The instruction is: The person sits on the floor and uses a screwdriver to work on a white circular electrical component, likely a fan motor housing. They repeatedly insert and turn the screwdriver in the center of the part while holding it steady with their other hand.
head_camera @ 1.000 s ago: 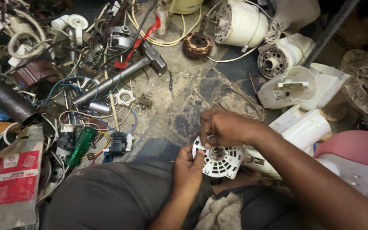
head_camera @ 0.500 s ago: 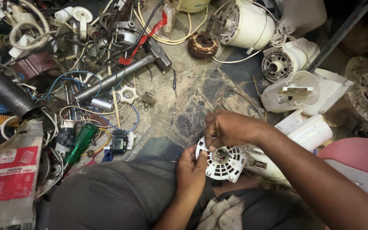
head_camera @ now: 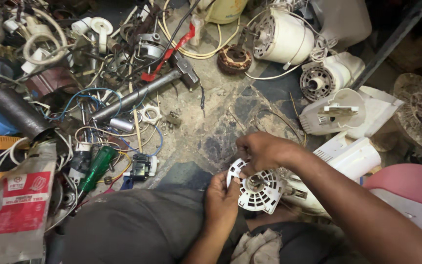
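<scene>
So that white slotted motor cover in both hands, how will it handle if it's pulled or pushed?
The white slotted motor cover looks like thin plastic with many open ribs: probably light and stiff, but the ribs may crack under squeezing. The left hand and right hand pinch its rim; the slots likely give fair grip.

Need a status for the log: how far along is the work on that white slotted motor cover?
Done: the white slotted cover sits at the end of the white motor body on the lap. In hand: the left hand steadies the cover's rim while the right hand pinches its upper edge. Whether it is going on or coming off cannot be told. Left: the green-handled screwdriver lies untouched on the floor.
</scene>
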